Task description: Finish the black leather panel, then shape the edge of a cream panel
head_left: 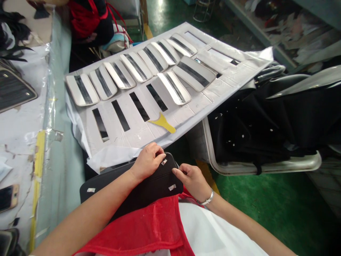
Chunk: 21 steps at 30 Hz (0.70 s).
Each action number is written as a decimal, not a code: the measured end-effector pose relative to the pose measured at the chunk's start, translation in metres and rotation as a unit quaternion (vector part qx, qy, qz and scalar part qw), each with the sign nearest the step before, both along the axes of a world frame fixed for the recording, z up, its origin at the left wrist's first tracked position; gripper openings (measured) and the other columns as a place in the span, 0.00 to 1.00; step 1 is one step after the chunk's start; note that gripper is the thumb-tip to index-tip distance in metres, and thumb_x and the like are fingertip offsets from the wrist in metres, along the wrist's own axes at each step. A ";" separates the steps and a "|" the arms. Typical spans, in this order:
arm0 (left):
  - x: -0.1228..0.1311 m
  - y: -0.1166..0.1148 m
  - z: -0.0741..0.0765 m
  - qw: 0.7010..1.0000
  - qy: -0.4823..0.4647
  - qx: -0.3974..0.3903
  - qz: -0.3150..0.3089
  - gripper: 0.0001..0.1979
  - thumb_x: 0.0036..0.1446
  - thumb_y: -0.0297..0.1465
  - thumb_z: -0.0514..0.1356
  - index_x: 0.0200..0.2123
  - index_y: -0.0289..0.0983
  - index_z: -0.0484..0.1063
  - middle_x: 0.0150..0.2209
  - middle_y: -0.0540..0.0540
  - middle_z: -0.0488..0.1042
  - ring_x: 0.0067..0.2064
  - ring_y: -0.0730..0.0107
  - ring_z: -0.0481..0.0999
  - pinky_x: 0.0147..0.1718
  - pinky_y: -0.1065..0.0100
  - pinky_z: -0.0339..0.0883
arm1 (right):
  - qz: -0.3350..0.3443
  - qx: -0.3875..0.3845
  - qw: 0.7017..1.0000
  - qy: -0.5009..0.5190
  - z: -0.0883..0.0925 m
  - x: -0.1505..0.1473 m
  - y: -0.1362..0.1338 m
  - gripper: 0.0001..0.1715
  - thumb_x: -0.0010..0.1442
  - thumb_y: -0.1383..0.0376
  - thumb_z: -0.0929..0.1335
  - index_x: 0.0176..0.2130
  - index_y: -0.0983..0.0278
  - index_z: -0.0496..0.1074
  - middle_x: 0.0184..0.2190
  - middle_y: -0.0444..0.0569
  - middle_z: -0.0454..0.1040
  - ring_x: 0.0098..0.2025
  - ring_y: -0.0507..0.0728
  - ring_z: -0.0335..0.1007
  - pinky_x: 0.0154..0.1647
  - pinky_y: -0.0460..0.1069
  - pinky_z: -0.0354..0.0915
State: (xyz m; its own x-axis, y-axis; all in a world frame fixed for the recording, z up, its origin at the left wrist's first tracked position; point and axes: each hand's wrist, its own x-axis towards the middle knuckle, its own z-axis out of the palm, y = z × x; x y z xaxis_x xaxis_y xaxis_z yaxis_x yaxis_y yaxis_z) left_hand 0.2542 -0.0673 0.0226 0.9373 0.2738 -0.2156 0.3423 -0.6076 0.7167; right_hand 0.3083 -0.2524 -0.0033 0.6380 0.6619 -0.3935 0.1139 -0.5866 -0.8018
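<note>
A black padded panel (149,188) with rounded corners lies in front of me, against my red apron. Small silvery-white tabs stick to its face near the corners. My left hand (150,160) is closed over the panel's far edge near the far right corner, its thumb beside one tab. At the right end, my right hand (194,179) pinches the panel's edge between thumb and curled fingers. Just beyond, a yellow Y-shaped flat tool (163,123) rests on the white-covered board (128,138), apart from both hands.
Several pale rounded panels with dark stripes (82,89) lie on the board, which has dark slots. On the right stands a white-rimmed bin (210,142) with black sheets. A phone (9,197) lies on the left table (23,124). Another person (90,21) is beyond.
</note>
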 end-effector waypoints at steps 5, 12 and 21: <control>-0.001 0.003 -0.003 0.999 0.001 -0.033 0.007 0.07 0.55 0.29 0.56 0.26 0.35 0.67 0.28 0.50 0.66 0.33 0.71 0.67 0.32 0.69 0.59 | -0.009 0.024 0.999 0.020 -0.003 0.000 -0.001 0.22 0.57 0.54 0.63 0.20 0.65 0.63 0.16 0.40 0.60 0.20 0.47 0.53 0.20 0.43 0.49; 0.001 0.002 -0.002 1.000 0.009 -0.017 0.002 0.06 0.54 0.28 0.57 0.25 0.35 0.68 0.29 0.49 0.66 0.34 0.70 0.67 0.32 0.69 0.60 | -0.002 0.000 1.000 0.017 -0.001 0.002 0.001 0.20 0.56 0.55 0.64 0.20 0.65 0.65 0.16 0.41 0.62 0.20 0.47 0.54 0.20 0.43 0.49; 0.003 -0.001 -0.001 1.000 0.010 0.016 -0.003 0.06 0.53 0.28 0.58 0.25 0.35 0.69 0.28 0.49 0.67 0.33 0.70 0.68 0.34 0.69 0.61 | 0.007 -0.015 1.000 0.016 0.003 0.004 0.004 0.19 0.55 0.57 0.64 0.19 0.65 0.63 0.15 0.41 0.62 0.20 0.47 0.53 0.20 0.44 0.48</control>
State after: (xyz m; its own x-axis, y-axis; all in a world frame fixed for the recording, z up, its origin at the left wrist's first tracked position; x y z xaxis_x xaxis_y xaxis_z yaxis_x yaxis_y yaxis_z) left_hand 0.2568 -0.0679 0.0217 0.9346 0.2749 -0.2255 0.3524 -0.6320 0.6902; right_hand 0.3124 -0.2487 -0.0002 0.6161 0.6582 -0.4327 0.0975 -0.6089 -0.7873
